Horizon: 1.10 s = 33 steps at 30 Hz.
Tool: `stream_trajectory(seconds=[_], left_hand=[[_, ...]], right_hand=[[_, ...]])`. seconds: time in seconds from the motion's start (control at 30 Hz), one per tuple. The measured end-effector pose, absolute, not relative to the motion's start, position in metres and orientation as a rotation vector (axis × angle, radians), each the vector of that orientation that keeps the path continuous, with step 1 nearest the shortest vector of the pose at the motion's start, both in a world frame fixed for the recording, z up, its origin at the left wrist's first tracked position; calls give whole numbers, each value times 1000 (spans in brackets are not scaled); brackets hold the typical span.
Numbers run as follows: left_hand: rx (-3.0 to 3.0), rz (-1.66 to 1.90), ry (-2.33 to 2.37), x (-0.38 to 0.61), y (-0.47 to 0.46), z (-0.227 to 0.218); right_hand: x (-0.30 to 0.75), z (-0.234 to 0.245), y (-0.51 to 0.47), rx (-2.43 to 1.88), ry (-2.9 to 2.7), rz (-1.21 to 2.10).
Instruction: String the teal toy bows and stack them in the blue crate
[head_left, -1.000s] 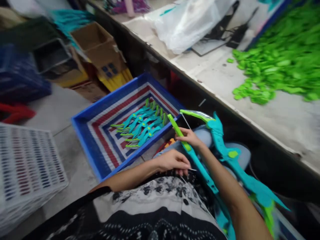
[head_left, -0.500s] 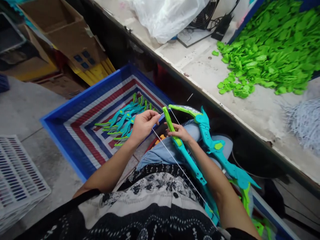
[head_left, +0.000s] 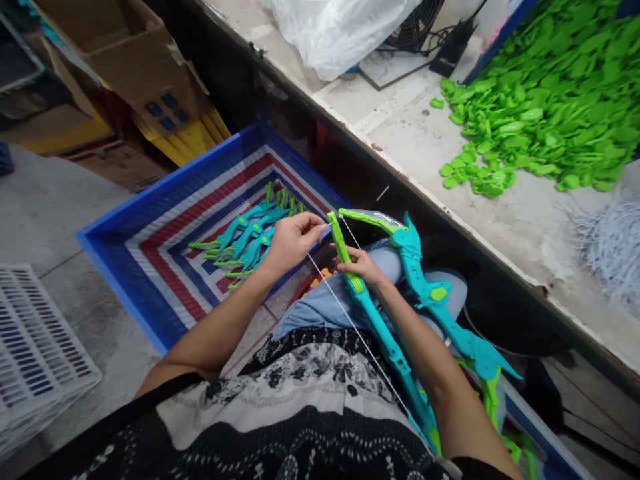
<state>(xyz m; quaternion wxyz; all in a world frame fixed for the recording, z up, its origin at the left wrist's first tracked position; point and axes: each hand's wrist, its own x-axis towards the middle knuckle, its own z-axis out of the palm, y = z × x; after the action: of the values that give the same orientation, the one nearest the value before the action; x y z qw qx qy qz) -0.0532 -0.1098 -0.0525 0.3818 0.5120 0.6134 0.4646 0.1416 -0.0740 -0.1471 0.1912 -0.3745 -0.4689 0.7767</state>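
Note:
My left hand (head_left: 290, 240) pinches the end of a thin white string (head_left: 350, 320) right at the green tip of a teal and green toy bow (head_left: 373, 313). The string runs taut down along the bow towards my lap. My right hand (head_left: 361, 265) is closed round the bow's green upper limb, just below that tip. A second teal bow (head_left: 430, 293) lies across my knee to the right, touched by neither hand.
A blue crate (head_left: 125, 233) lined with striped cloth holds several finished bows (head_left: 250, 233) on the floor to my left. A heap of green plastic pieces (head_left: 540, 100) covers the bench top, with a white bag (head_left: 335, 33) behind. A white crate (head_left: 35, 360) sits far left.
My left hand rose from my lap to the bow's tip, drawing the string taut along it. My right hand kept its grip on the bow. The view swung right.

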Motion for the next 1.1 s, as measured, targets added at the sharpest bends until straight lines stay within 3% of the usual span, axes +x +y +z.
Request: stream_trajectory(seconds=[0.8, 1.1], left_hand=[[1521, 1002, 1529, -65, -102, -41], [1033, 1054, 1206, -63, -92, -51]], right_hand=[[140, -143, -75, -1094, -1304, 2176], [141, -146, -83, -1022, -1498, 2081]])
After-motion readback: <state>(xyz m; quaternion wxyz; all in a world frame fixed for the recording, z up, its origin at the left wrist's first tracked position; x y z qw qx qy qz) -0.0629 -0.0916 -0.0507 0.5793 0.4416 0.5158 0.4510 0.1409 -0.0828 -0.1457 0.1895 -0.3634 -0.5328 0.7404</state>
